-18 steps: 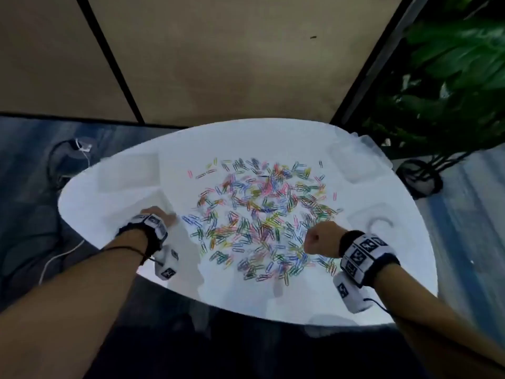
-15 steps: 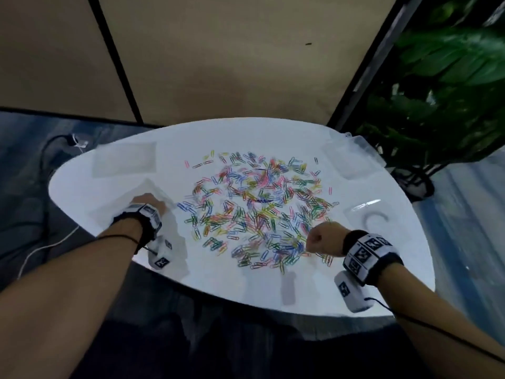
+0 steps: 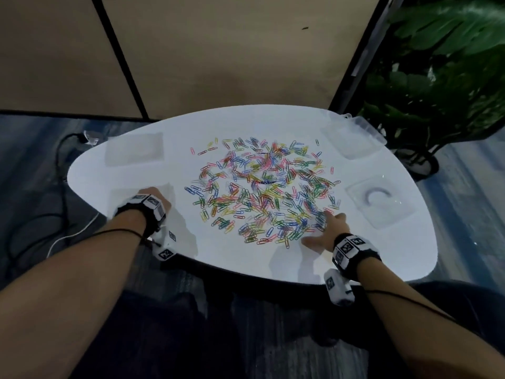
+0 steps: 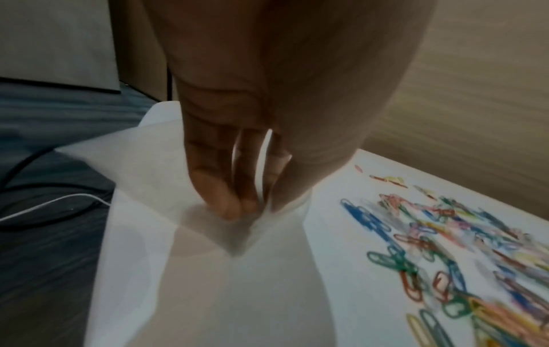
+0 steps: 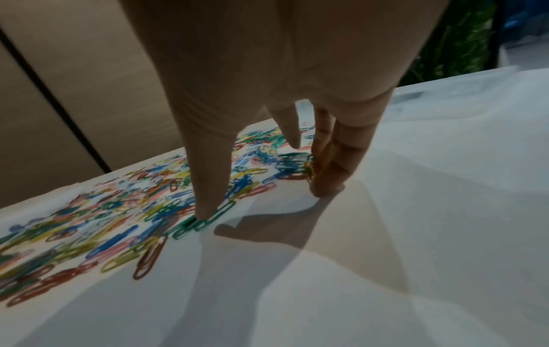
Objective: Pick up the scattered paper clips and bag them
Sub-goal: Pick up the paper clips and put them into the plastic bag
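Several coloured paper clips (image 3: 262, 192) lie spread over the middle of the white table (image 3: 273, 124). My left hand (image 3: 153, 195) is at the table's front left, on a clear plastic bag (image 3: 175, 231). In the left wrist view, thumb and fingers (image 4: 228, 206) pinch a fold of that bag (image 4: 208, 270), with clips (image 4: 445, 258) to the right. My right hand (image 3: 323, 228) is open at the pile's near right edge. Its thumb tip (image 5: 208, 211) and straight fingers (image 5: 326, 183) touch clips (image 5: 118, 223) on the table.
More clear bags lie flat at the back left (image 3: 134, 149), back right (image 3: 349, 140) and right (image 3: 379, 203). A clear plastic box (image 3: 367, 127) sits at the far right rim. A potted plant (image 3: 437, 77) stands to the right, and cables (image 3: 62, 165) run over the floor on the left.
My right hand was a fist beside the pile; now its fingers are spread and down on the clips. The left hand stays on the bag.
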Demonstrator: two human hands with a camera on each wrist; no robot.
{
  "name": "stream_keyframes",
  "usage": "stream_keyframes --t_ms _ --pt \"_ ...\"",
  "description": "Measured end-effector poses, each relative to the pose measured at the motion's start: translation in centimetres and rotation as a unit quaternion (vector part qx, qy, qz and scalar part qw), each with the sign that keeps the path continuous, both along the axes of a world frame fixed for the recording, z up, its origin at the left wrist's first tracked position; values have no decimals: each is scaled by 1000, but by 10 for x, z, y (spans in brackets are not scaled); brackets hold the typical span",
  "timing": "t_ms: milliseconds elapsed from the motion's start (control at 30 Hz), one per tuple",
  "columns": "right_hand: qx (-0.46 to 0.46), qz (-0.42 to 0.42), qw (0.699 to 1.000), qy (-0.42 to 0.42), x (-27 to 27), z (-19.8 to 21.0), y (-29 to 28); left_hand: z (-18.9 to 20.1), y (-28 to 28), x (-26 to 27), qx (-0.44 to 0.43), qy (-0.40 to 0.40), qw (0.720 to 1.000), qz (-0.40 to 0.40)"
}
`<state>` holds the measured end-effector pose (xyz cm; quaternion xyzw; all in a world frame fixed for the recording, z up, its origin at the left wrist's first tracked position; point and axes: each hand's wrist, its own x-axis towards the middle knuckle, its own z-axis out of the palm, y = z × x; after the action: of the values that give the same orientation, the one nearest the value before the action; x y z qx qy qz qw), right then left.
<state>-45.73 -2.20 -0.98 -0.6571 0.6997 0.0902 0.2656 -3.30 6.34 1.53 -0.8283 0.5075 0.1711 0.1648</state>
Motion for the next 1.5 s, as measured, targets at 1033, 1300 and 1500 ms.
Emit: stream_keyframes --t_ms 1033,1300,1500 --pt "181 -220 682 -674 114 130 -7 101 -19 -124 -264 251 931 34" --pt "120 -173 771 -601 138 125 -5 111 -25 -159 -343 333 878 15" --pt "-39 72 932 -352 146 127 -16 112 -32 -156 -347 368 862 29"
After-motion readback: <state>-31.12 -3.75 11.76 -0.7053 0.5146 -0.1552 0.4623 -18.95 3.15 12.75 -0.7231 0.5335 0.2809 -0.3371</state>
